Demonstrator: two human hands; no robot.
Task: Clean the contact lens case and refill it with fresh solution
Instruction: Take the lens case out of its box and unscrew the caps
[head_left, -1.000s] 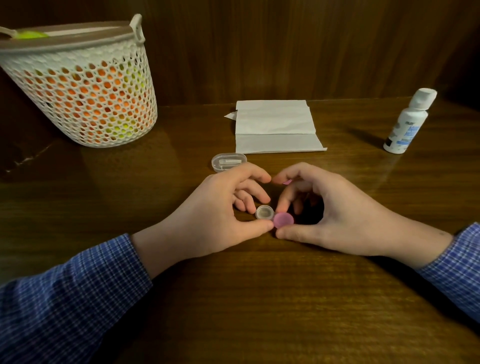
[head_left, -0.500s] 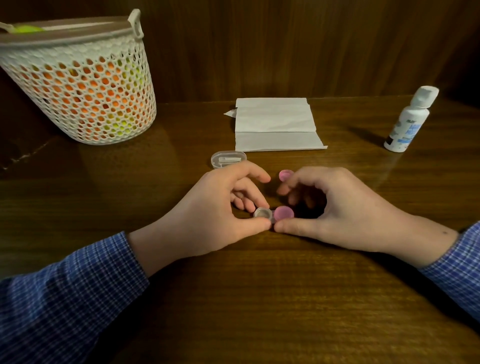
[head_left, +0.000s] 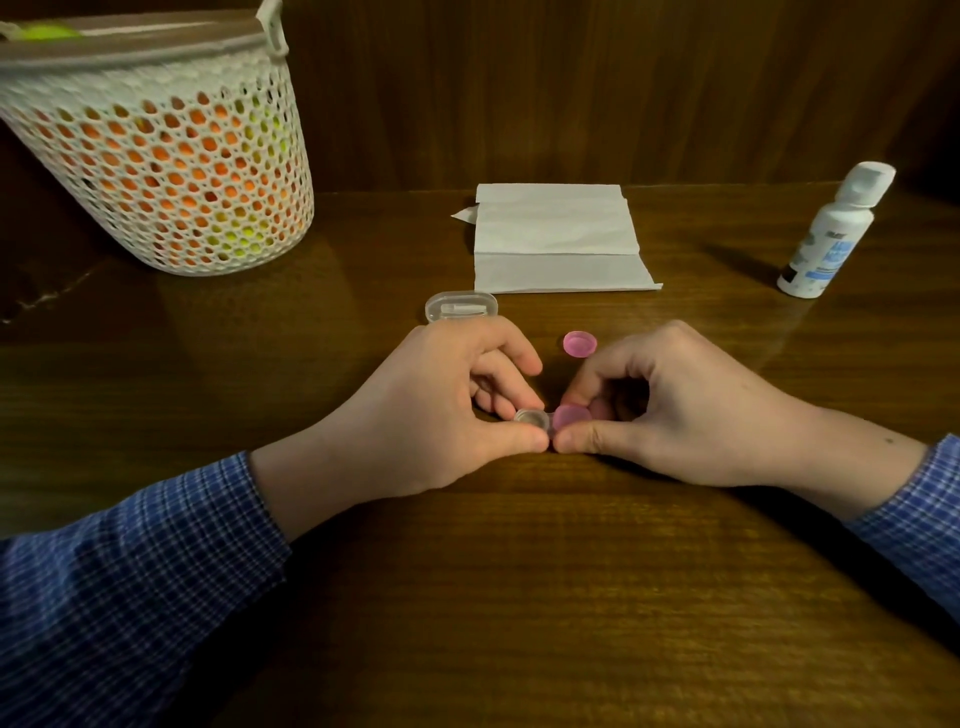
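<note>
The contact lens case (head_left: 531, 419) lies on the wooden table between my hands. Its left well is uncapped and clear. A pink cap (head_left: 571, 415) sits on its right well. My left hand (head_left: 441, 410) pinches the left end of the case between thumb and fingers. My right hand (head_left: 675, 410) grips the pink cap with thumb and fingertips. A second pink cap (head_left: 580, 344) lies loose on the table just behind my hands. The white solution bottle (head_left: 831, 234) stands capped at the far right.
A folded white tissue (head_left: 558, 239) lies behind the hands. A small clear plastic box (head_left: 461, 306) sits left of the loose cap. A white mesh basket (head_left: 156, 150) with colourful contents stands at the far left. A wooden wall (head_left: 571, 88) closes the back.
My right hand's fingers have drawn back off the loose pink cap, which now lies uncovered on the table. Both hands stay on the case.
</note>
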